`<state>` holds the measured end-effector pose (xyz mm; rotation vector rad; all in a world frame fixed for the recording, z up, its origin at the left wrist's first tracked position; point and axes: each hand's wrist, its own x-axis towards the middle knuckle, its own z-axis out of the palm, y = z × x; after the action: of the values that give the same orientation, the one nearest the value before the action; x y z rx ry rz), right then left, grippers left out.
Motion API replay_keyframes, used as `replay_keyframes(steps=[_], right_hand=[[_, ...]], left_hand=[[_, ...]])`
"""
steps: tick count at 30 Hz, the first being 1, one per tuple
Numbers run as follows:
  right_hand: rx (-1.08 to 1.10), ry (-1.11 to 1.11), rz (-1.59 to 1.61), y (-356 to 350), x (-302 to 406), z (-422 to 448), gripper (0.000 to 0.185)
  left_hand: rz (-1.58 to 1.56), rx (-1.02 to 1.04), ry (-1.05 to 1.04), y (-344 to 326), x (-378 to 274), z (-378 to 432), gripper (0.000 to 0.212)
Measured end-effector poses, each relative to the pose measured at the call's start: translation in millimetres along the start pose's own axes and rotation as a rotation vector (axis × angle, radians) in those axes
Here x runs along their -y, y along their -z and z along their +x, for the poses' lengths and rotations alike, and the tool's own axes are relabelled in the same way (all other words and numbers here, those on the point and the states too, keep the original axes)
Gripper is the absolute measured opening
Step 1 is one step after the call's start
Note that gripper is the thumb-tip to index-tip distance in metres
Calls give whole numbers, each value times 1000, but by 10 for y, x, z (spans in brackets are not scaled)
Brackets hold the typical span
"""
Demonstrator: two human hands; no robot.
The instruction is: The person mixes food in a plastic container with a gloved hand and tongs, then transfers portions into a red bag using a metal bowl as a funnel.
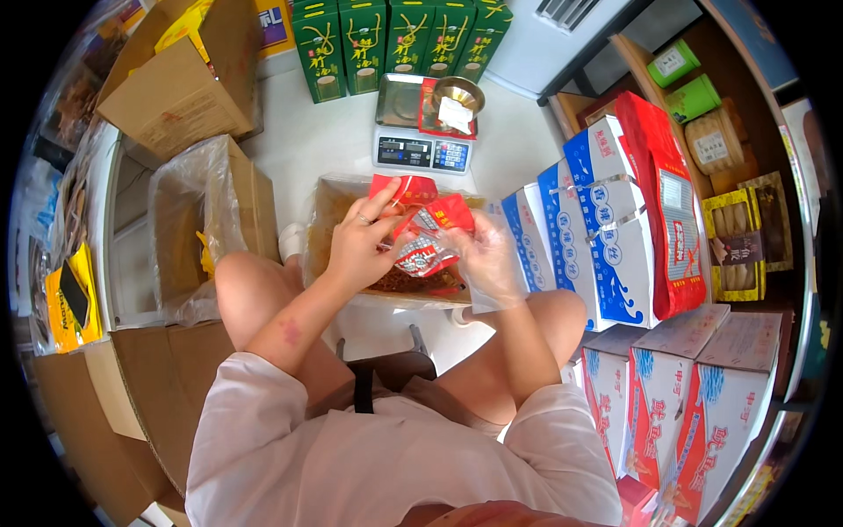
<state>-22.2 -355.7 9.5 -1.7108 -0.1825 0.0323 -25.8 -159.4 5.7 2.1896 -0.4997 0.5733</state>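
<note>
A red printed plastic pouch (428,253) is held between my hands, with silver and white printing on its lower part. My left hand (361,247), bare with a ring on one finger, grips the pouch's left side near a raised red flap (403,188). Around its right edge close the fingers of my right hand (492,260), which wears a loose clear plastic glove. Under both hands stands an open carton (336,191) lined with clear plastic. Reddish-brown food (402,282) lies inside, partly hidden by my hands; its kind is not clear.
Ahead, a digital scale (421,153) bears a metal bowl (459,92), white paper and a red pouch. Several green boxes (365,53) stand behind it. Left are a plastic-lined carton (253,197) and a larger carton (178,105). Blue-and-white cartons (602,217) and shelves line the right.
</note>
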Motion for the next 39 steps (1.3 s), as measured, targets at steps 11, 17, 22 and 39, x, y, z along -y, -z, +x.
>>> replay_keyframes(steps=[11,17,22,39], right_hand=[[-10,168,-254,-30,278,-15,9],[-47,327,-371,-109,179,46,12],[-83,243,-269,-109,135,23,15],[-64,86,25,-111,219,-2,13]], left_hand=[[-68,57,72,-114,-80,-85,21],[-18,100,173,-185,37,-127,26],[1,166,145,-217,-24,-186,27],[105,247,111,-301,1,-266,20]])
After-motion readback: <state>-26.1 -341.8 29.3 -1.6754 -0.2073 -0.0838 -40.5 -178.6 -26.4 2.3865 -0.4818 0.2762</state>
